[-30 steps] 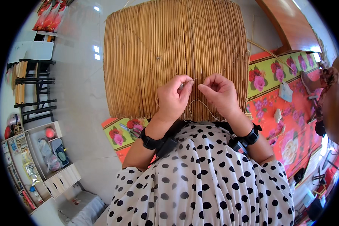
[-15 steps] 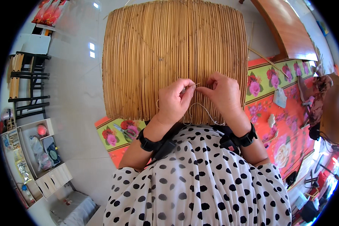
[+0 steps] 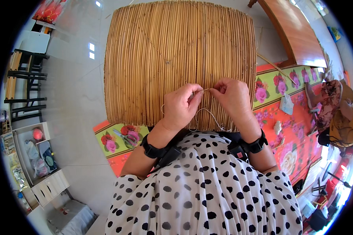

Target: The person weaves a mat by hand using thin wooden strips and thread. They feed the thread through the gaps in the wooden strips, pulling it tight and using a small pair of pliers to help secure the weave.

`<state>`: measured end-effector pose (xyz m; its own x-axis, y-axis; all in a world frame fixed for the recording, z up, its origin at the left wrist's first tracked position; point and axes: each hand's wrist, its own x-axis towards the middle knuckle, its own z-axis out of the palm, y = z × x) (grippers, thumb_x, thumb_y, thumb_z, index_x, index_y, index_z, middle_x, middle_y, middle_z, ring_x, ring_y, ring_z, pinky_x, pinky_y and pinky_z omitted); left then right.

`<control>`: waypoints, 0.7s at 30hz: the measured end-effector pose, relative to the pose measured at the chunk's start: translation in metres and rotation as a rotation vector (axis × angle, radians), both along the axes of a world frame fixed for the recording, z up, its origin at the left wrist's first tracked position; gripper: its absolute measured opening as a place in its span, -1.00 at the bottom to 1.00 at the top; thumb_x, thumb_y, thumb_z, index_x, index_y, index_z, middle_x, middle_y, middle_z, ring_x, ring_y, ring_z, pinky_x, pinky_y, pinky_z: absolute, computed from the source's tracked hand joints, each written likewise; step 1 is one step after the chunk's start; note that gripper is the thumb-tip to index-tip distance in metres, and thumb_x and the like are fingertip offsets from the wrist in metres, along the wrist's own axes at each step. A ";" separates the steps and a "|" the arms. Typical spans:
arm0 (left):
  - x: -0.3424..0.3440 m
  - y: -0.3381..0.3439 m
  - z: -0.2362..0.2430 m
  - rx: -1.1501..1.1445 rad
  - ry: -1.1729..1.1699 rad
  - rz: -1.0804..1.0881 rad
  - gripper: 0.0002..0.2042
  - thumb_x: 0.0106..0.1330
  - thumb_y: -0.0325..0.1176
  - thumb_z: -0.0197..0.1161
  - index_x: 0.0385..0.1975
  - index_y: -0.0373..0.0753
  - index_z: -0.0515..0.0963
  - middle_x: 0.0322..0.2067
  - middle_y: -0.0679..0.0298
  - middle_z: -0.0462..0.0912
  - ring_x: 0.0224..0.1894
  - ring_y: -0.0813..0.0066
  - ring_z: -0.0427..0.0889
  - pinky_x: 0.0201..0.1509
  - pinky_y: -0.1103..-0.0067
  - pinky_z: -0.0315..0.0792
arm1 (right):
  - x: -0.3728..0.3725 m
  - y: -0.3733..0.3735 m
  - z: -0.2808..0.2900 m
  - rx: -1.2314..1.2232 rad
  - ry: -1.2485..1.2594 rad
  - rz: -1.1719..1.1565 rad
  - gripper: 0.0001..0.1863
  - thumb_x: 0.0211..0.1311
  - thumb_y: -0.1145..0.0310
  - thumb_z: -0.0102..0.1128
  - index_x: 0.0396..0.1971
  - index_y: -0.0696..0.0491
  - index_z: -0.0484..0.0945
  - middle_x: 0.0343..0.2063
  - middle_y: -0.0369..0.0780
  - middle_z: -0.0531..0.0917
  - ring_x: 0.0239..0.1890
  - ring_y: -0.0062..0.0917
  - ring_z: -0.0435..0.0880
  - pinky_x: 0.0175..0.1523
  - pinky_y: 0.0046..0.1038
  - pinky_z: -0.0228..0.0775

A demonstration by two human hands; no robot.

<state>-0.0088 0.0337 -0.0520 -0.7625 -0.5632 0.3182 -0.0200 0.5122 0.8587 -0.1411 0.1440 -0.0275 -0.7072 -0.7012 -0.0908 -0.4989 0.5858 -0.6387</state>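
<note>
A broad panel of straw-coloured stalks (image 3: 145, 74), laid side by side, lies in front of me. Over its near part, my left hand (image 3: 183, 105) pinches a thin cord, thumb against forefinger. My right hand (image 3: 233, 98) is closed in a pinch on the same cord, a short way to the right. Between the fingertips runs a short, taut stretch of it. Below the hands a slack loop of pale string (image 3: 213, 114) hangs over the panel's near edge. Both wrists wear black bands.
A floral mat (image 3: 272, 117) spreads under the panel, with scissors (image 3: 125, 138) lying at its left. A wooden table (image 3: 294, 31) stands far right, loose stalks (image 3: 276, 68) beside it. Another person's patterned sleeve or garment (image 3: 328, 98) shows at right. At left is an open drawer unit (image 3: 29, 137).
My right hand has drawn slightly right, and the cord between the two hands is longer and straighter. The left hand has hardly moved. The view has shifted a little.
</note>
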 end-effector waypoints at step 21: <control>-0.001 -0.001 -0.001 -0.051 -0.029 -0.007 -0.93 0.15 -0.58 0.24 -0.39 -0.36 0.52 -0.54 0.20 0.59 -0.57 0.55 0.59 -0.48 0.68 0.48 | -0.005 -0.011 0.003 -0.126 0.132 0.080 -0.74 -0.12 0.39 0.35 -0.34 0.03 0.59 -0.54 -0.18 0.58 -0.45 -0.28 0.59 -0.35 -0.30 0.42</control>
